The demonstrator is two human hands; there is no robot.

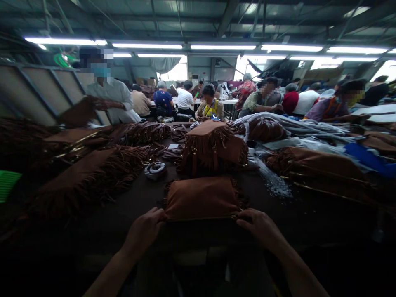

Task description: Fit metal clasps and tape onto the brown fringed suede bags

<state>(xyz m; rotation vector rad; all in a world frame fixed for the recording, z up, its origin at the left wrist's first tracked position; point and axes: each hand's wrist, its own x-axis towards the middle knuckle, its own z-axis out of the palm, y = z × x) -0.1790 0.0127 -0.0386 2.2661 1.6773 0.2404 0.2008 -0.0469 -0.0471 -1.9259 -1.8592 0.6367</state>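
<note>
A brown fringed handbag [201, 197] lies on the dark table in front of me, its zipper edge [201, 218] towards my body. My left hand [147, 225] grips the near left corner with the fingers closed. At the near right corner my right hand [255, 222] pinches the bag by the zipper's end. Fringe sticks out past both sides of the bag. Just beyond it stands a stack of brown fringed bags [213, 150] with straps and metal rings. A wrapped ring-shaped coil [155, 170] sits to the left of that stack.
Piled fringed bags [83, 173] cover the left of the table. On the right lie more bags with gold zippers [324, 167], clear plastic scraps [275, 179] and a blue cloth or bag [371, 159]. A co-worker in white [111, 99] stands at the far left; several others sit farther back.
</note>
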